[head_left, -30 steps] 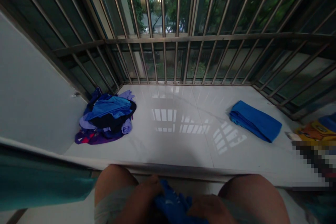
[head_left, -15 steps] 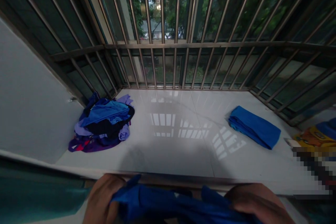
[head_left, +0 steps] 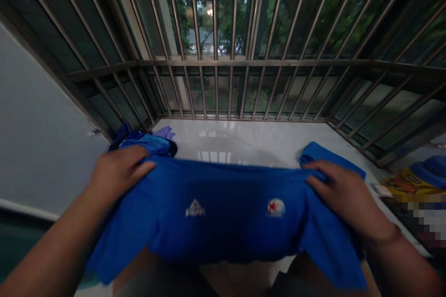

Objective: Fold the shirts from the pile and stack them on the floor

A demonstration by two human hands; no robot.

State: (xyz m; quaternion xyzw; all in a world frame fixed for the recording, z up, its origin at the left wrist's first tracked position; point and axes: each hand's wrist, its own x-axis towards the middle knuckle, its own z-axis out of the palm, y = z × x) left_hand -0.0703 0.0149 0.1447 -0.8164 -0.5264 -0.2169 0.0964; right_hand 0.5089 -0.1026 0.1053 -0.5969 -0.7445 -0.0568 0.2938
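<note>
Both hands hold one garment spread wide between them: a royal-blue sports shirt (head_left: 223, 209) of smooth knit cloth, stretched out flat in front of the person at about chest level, above the near edge of a glossy white tiled ledge (head_left: 251, 139). The left hand (head_left: 116, 171) is clenched on the shirt's upper left corner, fingers curled over the top edge with the thumb under the cloth. The right hand (head_left: 343, 195) grips the upper right corner the same way, fingers lying across the fabric. The top edge of the shirt runs nearly straight from one hand to the other, and the lower part hangs loose, the sides drooping past each wrist. Two small printed marks sit on the front: a pale triangular logo (head_left: 195, 208) left of centre and a round white-and-red badge (head_left: 276, 207) right of centre (both too blurred to read)

On the ledge beyond the left hand lies a heap of crumpled blue and purple clothes (head_left: 146, 141), partly hidden by the held shirt. Beyond the right hand a folded blue cloth (head_left: 320, 152) rests flat on the tiles, its near part covered by the fingers. A grille of brown metal bars (head_left: 216, 62) closes the ledge on three sides, with green trees behind it. At the far right edge sits a yellow and blue printed item (head_left: 414, 181)
</note>
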